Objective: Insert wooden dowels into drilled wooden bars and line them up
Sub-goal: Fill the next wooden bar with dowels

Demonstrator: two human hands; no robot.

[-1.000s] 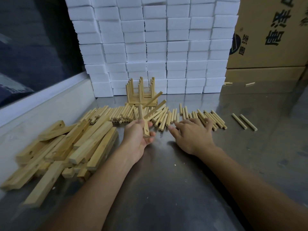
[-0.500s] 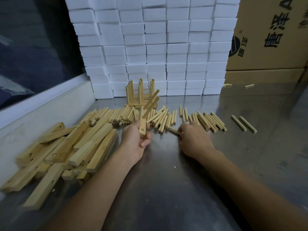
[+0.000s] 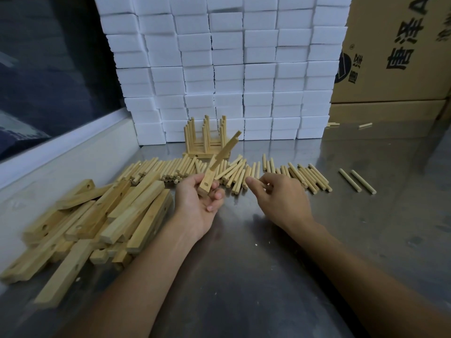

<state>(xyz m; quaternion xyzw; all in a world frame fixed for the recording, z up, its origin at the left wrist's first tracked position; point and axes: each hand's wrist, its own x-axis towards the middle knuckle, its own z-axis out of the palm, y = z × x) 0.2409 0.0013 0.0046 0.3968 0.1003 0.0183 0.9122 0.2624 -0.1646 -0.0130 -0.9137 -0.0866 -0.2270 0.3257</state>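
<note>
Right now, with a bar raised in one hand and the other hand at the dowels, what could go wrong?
1. The left hand pinches the bar only at its lower end; it tilts far out, so pushing a dowel in could twist it loose.
2. The right hand hovers over the loose dowels; a careless grab may roll them away.
3. The raised bar's tip points toward the finished bars standing behind and could knock them.
</note>
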